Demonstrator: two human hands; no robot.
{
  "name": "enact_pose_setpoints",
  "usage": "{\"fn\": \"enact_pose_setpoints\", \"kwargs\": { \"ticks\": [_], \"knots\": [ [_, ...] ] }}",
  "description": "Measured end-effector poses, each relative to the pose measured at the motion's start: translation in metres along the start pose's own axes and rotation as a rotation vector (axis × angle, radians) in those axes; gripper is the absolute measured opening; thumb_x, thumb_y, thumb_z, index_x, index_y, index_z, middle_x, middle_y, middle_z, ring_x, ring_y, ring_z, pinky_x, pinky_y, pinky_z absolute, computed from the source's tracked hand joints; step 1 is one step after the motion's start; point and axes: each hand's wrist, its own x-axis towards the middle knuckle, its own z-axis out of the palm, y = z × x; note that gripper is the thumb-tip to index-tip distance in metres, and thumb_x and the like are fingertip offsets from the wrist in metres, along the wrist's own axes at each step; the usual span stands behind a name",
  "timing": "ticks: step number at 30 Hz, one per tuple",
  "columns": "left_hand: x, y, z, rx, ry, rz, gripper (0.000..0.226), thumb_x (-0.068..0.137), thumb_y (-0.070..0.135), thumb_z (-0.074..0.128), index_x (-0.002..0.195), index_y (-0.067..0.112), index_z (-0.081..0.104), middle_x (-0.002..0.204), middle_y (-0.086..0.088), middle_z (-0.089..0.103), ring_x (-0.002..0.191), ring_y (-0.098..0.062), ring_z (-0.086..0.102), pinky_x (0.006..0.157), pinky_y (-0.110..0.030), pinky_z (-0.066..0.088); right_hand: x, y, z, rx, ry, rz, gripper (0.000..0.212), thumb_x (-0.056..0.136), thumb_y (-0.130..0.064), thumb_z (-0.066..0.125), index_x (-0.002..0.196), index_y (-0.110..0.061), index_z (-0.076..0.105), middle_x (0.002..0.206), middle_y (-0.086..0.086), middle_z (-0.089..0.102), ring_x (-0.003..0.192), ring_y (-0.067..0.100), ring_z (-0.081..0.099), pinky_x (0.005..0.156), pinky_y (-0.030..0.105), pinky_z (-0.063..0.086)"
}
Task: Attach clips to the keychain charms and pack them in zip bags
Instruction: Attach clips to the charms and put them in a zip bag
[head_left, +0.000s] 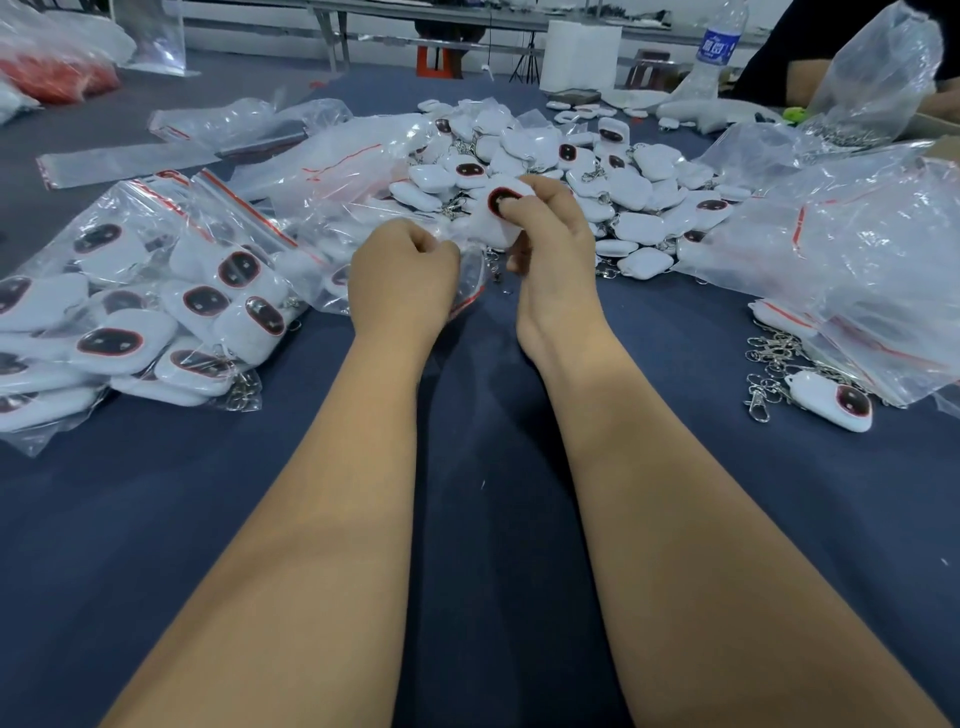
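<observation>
1. The only writing in view is on the blue label of a water bottle (719, 49) standing at the far right of the desk (493, 441); its white characters are too small to read.
2. A loose heap of white charms (597, 176) with dark, red-rimmed oval faces lies across the middle of the desk, beyond both hands.
3. On the left sit packed zip bags (130, 301) with red seal strips, charms showing through the plastic.
4. On the right, crumpled clear bags (857, 260) lie over a small pile of metal clips (769, 358), and a single charm (831, 402) with a clip attached lies just beside them.
5. A white paper roll (579, 54) stands at the far edge, and another person's arm (810, 83) reaches in at the top right.
6. The right hand (550, 234) holds up a charm (501, 213), fingers and thumb pinching it face toward the camera.
7. The left hand (400, 275) is curled, fingers gripping the mouth of a clear zip bag (467, 280) just below that charm; the two are touching or nearly so.
</observation>
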Motion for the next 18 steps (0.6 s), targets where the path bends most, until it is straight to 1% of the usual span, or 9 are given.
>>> {"fn": "enact_pose_setpoints", "kwargs": {
  "ticks": [3,5,9,10,11,13,15,17,18],
  "knots": [
    [-0.003,0.003,-0.001,0.107,0.007,0.059,0.007,0.082,0.026,0.054,0.078,0.024,0.060,0.074,0.007,0.060,0.080,-0.022,0.056,0.055,-0.027,0.032,0.001,-0.002,-0.001,0.131,0.011,0.039,0.016,0.092,0.000,0.056,0.085,-0.015,0.054,0.067,0.000,0.058,0.053,0.011,0.050,0.053,0.022,0.041],
    [-0.005,0.006,-0.001,0.045,0.019,0.056,0.008,0.084,0.026,0.053,0.082,0.024,0.061,0.081,0.005,0.063,0.082,-0.022,0.058,0.061,-0.030,0.037,0.000,-0.002,-0.001,0.128,-0.002,0.070,0.016,0.093,0.000,0.054,0.086,-0.013,0.049,0.067,0.002,0.060,0.055,0.015,0.056,0.057,0.024,0.048],
    [-0.006,0.012,-0.001,-0.256,0.065,-0.044,0.008,0.083,0.021,0.054,0.076,0.024,0.056,0.078,-0.001,0.064,0.080,-0.029,0.066,0.074,-0.044,0.055,-0.002,0.006,0.003,-0.216,0.019,0.037,0.016,0.090,-0.001,0.059,0.090,-0.013,0.048,0.078,0.006,0.060,0.068,0.016,0.058,0.068,0.031,0.054],
    [-0.006,0.013,-0.002,-0.293,0.085,-0.053,0.010,0.082,0.019,0.054,0.074,0.025,0.054,0.075,0.002,0.063,0.078,-0.025,0.066,0.072,-0.042,0.055,-0.003,0.007,0.003,-0.298,0.031,0.011,0.016,0.089,-0.003,0.060,0.091,-0.014,0.048,0.079,0.006,0.061,0.070,0.016,0.057,0.071,0.034,0.054],
    [-0.005,0.013,-0.002,-0.298,0.107,-0.044,0.012,0.081,0.019,0.054,0.072,0.027,0.053,0.072,0.007,0.060,0.072,-0.016,0.064,0.068,-0.033,0.052,-0.004,0.009,0.003,-0.353,0.039,-0.009,0.017,0.089,-0.006,0.062,0.091,-0.016,0.048,0.078,0.005,0.061,0.069,0.015,0.056,0.070,0.034,0.051],
    [-0.006,0.015,-0.002,-0.273,0.139,0.002,0.015,0.080,0.019,0.055,0.071,0.030,0.052,0.067,0.011,0.057,0.061,-0.001,0.052,0.058,-0.016,0.041,-0.004,0.012,0.002,-0.419,0.048,-0.045,0.020,0.087,-0.011,0.066,0.090,-0.019,0.047,0.069,-0.001,0.059,0.060,0.010,0.052,0.062,0.026,0.045],
    [-0.007,0.016,-0.002,-0.256,0.132,0.070,0.016,0.081,0.020,0.056,0.070,0.031,0.051,0.066,0.010,0.056,0.062,-0.003,0.051,0.058,-0.018,0.040,-0.005,0.012,0.002,-0.483,0.017,-0.068,0.016,0.087,-0.014,0.068,0.090,-0.020,0.052,0.065,-0.006,0.060,0.058,0.009,0.054,0.060,0.027,0.046],
    [-0.008,0.016,-0.001,-0.226,0.125,0.143,0.018,0.083,0.020,0.056,0.071,0.032,0.051,0.069,0.009,0.056,0.069,-0.009,0.053,0.063,-0.024,0.042,-0.005,0.013,0.003,-0.581,-0.096,-0.108,0.004,0.089,-0.011,0.062,0.086,-0.014,0.065,0.069,0.000,0.064,0.066,0.013,0.057,0.066,0.033,0.048],
    [-0.009,0.016,0.000,-0.215,0.129,0.174,0.017,0.083,0.020,0.056,0.073,0.033,0.051,0.070,0.008,0.055,0.071,-0.011,0.053,0.065,-0.025,0.042,-0.006,0.014,0.004,-0.669,-0.160,-0.141,0.016,0.089,-0.009,0.058,0.076,-0.012,0.068,0.067,0.003,0.060,0.068,0.016,0.053,0.065,0.035,0.045]
  ]
}}
